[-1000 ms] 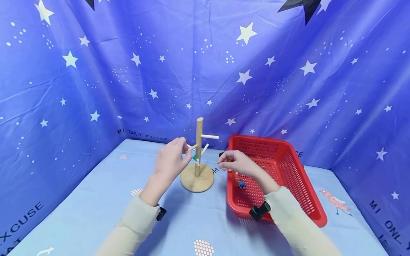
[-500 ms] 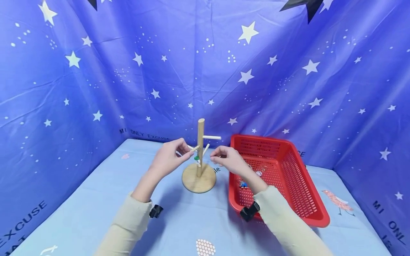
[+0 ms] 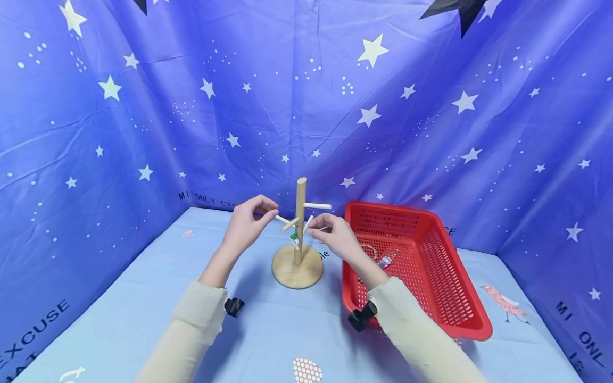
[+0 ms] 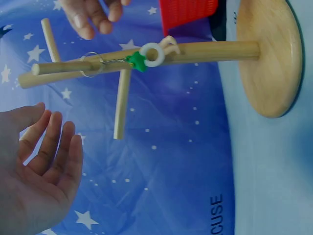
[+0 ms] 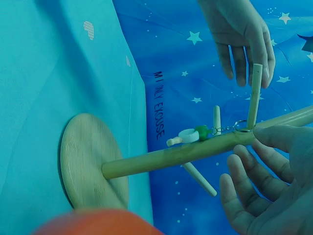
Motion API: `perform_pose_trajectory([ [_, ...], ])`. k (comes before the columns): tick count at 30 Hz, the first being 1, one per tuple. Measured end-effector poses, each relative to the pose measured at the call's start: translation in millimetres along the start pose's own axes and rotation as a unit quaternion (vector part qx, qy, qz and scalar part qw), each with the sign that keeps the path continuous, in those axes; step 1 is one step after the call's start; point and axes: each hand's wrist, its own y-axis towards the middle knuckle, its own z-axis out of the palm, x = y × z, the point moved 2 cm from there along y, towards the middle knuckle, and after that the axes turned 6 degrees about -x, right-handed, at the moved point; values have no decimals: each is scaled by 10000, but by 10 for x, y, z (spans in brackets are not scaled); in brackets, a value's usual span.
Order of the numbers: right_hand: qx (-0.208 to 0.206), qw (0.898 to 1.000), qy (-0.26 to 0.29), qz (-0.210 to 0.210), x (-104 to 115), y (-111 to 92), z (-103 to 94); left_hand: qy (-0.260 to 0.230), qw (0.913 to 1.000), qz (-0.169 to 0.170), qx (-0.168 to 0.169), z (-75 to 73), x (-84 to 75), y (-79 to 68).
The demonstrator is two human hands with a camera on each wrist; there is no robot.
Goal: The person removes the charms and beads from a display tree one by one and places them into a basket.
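Note:
A wooden peg stand (image 3: 300,197) with a round base stands upright on the table. From its front peg hangs a keychain (image 4: 137,60) by its metal ring, with a green star-like piece, a white ring and a pale figure against the post. My left hand (image 3: 246,223) is raised left of the stand, fingers loosely bent and holding nothing, just off the left peg's tip. On the other side my right hand (image 3: 337,236) has nothing in its grasp; in the right wrist view its thumb (image 5: 276,137) lies right by the post near the keychain's ring.
A red plastic basket (image 3: 471,298) sits to the right, with other keychains (image 3: 384,261) in it, partly hidden by the right forearm. Blue star-printed cloth (image 3: 239,106) hangs behind and at both sides. Light blue printed cloth (image 3: 143,298) covers the table.
My left hand has let go at the front peg and drawn back up and left. The right hand has moved left from the basket to the stand. The keychain stays hanging.

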Motion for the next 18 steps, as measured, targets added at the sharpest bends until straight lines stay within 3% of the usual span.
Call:
perform_pose_trajectory([
  [7, -219, 9997, 52, 71, 26, 13, 44, -9, 9998, -35, -170, 89, 163, 45],
  [18, -262, 9994, 161, 171, 46, 32, 92, -105, 9991, -409, -60, 210, 381, 17],
])
